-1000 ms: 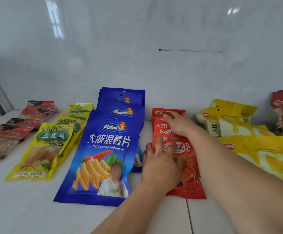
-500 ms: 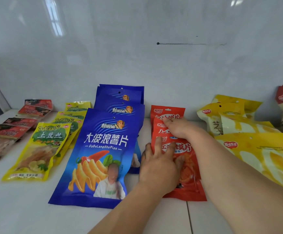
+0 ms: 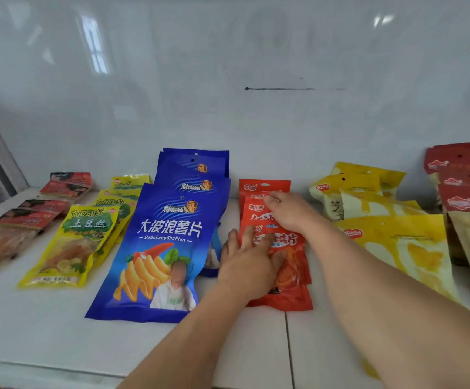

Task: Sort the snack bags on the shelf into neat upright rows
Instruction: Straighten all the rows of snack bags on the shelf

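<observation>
Comparing with half a second back, not much had moved: both hands stayed on the orange-red bags [image 3: 280,265] in the middle of the shelf [image 3: 45,327], and the row looked about the same, maybe nudged a touch. The right hand [image 3: 289,210] had crept slightly further back, its fingertips now on the top edge of one of the rear bags in that stack. I couldn't tell whether it was pinching that edge or just pressing it; the fingers looked close together and bent down. The left hand [image 3: 249,262] lay flat on the front bag, fingers spread and straight, pinning it to the shelf.

My read: this was squaring-up work, front bag held in place while the ones behind got lined up. So the orange-red row was nearly done but still being fussed over.

As for containers, there weren't really any, just the white shelf itself holding everything. From left to right it carried dark red packets [image 3: 31,220], yellow potato-strip bags [image 3: 71,245], big blue chip bags [image 3: 169,242], the orange-red ones, pale yellow bags [image 3: 396,248] and some red-topped bags [image 3: 463,189] at the far right. All lay overlapped like shingles, leaning back toward the wall [image 3: 228,80]. The pale yellow lot looked the messiest and probably needed attention too.
</observation>
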Available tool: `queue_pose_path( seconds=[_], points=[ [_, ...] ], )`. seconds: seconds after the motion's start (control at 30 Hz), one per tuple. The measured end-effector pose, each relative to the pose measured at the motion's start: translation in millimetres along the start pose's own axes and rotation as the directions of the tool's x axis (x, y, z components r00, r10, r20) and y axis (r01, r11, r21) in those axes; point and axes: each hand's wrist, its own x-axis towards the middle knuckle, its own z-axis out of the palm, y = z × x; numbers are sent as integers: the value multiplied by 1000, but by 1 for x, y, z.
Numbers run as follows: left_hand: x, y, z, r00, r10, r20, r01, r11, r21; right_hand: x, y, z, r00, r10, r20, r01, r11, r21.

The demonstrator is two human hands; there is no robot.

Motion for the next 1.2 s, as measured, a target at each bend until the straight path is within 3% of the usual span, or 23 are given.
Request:
queue_pose_path(
  seconds=[0.1, 0.2, 0.33, 0.47, 0.53, 0.6, 0.67, 0.8, 1.0, 1.1, 1.2],
  points=[
    [1, 3, -4, 1000, 0, -8, 0, 1000, 20, -23, -5, -18, 995, -97, -23, 96, 995, -24],
    [1, 5, -7, 1000, -6, -25, 6, 1000, 19, -47, -2, -40, 990, -119, -76, 127, 985, 117],
    [6, 11, -17, 999, -37, -35, 35, 999, -35, -87, 21, -74, 968, -63, -244, 113, 974, 197],
    [-4, 48, -24, 975, 36, -219, -72, 985, -157, -129, 57, -93, 906, 33, -421, 45, 984, 173],
    [-13, 81, -21, 985, 98, -141, -140, 934, -330, -148, 79, -95, 865, 111, -489, -15, 981, 195],
    [-16, 106, -8, 997, 73, 14, -55, 849, -526, -160, 100, -92, 857, 198, -477, -90, 967, 240],
    [-9, 121, 11, 998, 26, 60, 17, 786, -618, -164, 120, -87, 852, 260, -455, -137, 949, 285],
    [6, 136, 41, 999, -50, -22, 25, 785, -619, -157, 153, -85, 829, 336, -447, -151, 904, 399],
    [0, 160, 41, 986, -88, -144, -16, 802, -596, -140, 176, -86, 907, 309, -285, -127, 847, 515],
    [2, 168, 42, 978, -109, -177, -33, 759, -650, -137, 181, -81, 910, 300, -286, -108, 838, 535],
    [24, 157, 60, 968, -163, -191, -39, 653, -756, -135, 180, -85, 904, 295, -311, -86, 836, 543]
  ],
)
